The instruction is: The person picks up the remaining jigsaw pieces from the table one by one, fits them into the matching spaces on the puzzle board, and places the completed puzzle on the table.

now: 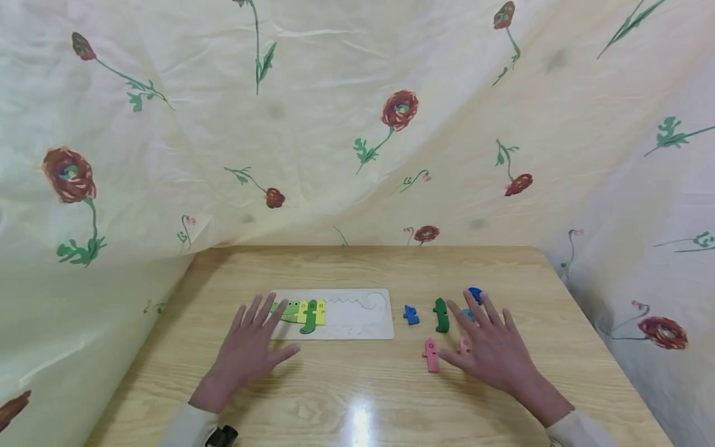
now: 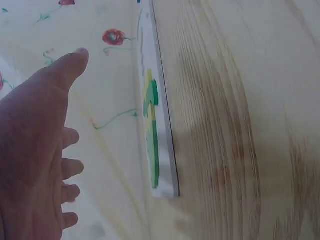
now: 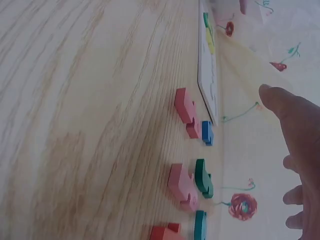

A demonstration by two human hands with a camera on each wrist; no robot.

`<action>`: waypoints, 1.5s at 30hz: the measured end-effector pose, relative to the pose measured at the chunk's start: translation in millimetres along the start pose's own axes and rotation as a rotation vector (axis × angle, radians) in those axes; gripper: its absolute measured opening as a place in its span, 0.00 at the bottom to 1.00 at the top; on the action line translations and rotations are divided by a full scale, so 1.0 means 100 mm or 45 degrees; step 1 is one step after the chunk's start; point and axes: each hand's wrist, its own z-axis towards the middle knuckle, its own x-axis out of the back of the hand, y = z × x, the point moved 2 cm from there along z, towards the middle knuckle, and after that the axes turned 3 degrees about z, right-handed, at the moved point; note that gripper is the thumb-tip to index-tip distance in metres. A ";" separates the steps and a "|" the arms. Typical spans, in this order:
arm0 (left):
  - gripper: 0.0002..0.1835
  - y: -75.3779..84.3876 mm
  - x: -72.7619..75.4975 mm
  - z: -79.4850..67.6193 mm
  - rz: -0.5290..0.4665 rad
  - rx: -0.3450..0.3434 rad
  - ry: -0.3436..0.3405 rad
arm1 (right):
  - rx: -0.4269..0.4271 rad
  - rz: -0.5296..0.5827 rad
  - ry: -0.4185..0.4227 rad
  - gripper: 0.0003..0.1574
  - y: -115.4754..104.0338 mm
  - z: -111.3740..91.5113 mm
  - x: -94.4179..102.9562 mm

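Fingers spread, my left hand is held above the table by the left end of a white puzzle board. It holds nothing. Set in that board are a light green crocodile head piece, yellow pieces and a green leg piece. My right hand spreads over the loose pieces on the right, also holding nothing. Near its thumb lies a pink piece; a second pink piece is partly hidden in the head view. A dark green piece and a blue piece lie between hand and board.
A dark blue piece and a teal piece lie around the right fingers. At the right wrist view's bottom edge is a red piece. Flowered cloth hangs behind and beside the wooden table.
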 end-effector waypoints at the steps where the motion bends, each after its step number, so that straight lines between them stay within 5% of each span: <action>1: 0.51 -0.02 0.00 0.01 -0.014 0.006 0.004 | 0.001 0.006 -0.001 0.61 0.02 -0.01 0.00; 8: 0.53 -0.20 -0.04 0.09 -0.210 0.054 -0.036 | 0.004 0.089 0.028 0.59 0.12 -0.10 0.05; 22: 0.47 -0.51 -0.22 0.19 -0.493 0.086 0.095 | -0.074 0.144 -0.032 0.63 0.36 -0.19 0.11; 32: 0.51 -0.67 -0.38 0.15 -0.748 0.157 0.042 | -0.054 0.222 0.105 0.61 0.55 -0.26 0.11; 45: 0.51 -0.78 -0.53 0.16 -0.759 0.327 -0.059 | -0.095 0.388 0.088 0.57 0.73 -0.34 0.11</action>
